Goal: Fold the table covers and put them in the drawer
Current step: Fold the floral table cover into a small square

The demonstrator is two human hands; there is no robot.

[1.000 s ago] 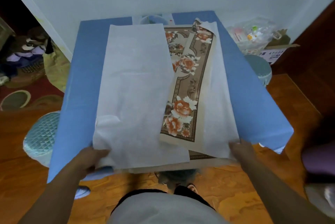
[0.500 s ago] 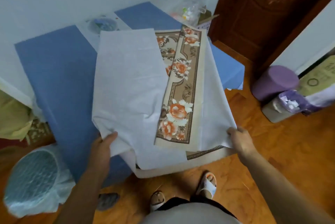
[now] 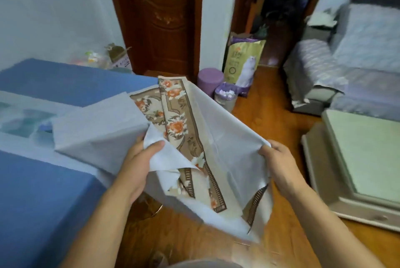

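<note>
Close to the person, both forearms reach forward and slightly apart at waist height. The left hand [image 3: 138,166] has its thumb laid over the top of the table cover [image 3: 207,137] and its fingers curled under, clamped on the white backing near one corner. The right hand [image 3: 279,159] grips the opposite edge, fingers bunched round the cloth with the knuckles up. Held at two points like this, the cover sags between them, its lower end drooping toward the wooden floor [image 3: 270,105] and its floral face showing in the trough; I'd say this grip is for carrying it off loosely folded, not for making a crease. Its far end trails back onto the blue table [image 3: 43,192] at the left. Further off stand a purple stool [image 3: 208,80], a pet-food bag [image 3: 243,61] and a wooden door [image 3: 160,18]. No drawer is plainly identifiable.
</note>
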